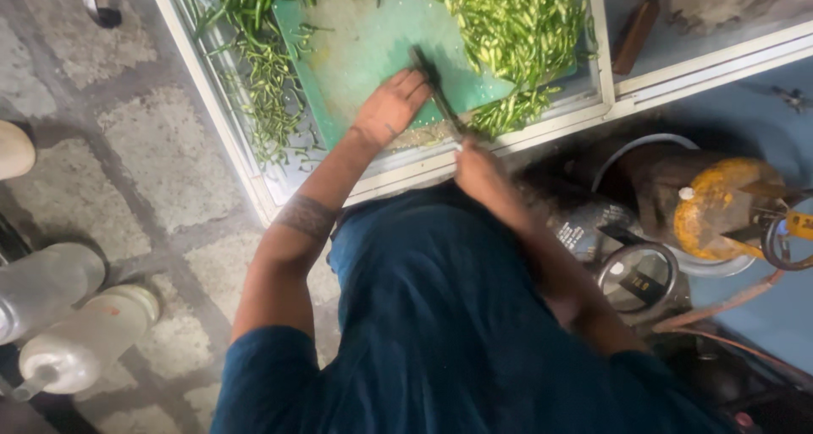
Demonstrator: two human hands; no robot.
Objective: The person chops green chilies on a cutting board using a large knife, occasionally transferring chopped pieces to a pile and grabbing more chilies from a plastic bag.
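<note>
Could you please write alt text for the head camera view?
A person's right hand holds a knife over a green cutting board, left hand flat beside the blade. Piles of green chillies surround the board.

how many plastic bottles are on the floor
2. Both lie at the lower left: one bottle against the left edge, the other bottle just below and right of it, cap toward the corner. More may be hidden beyond the frame.
</note>
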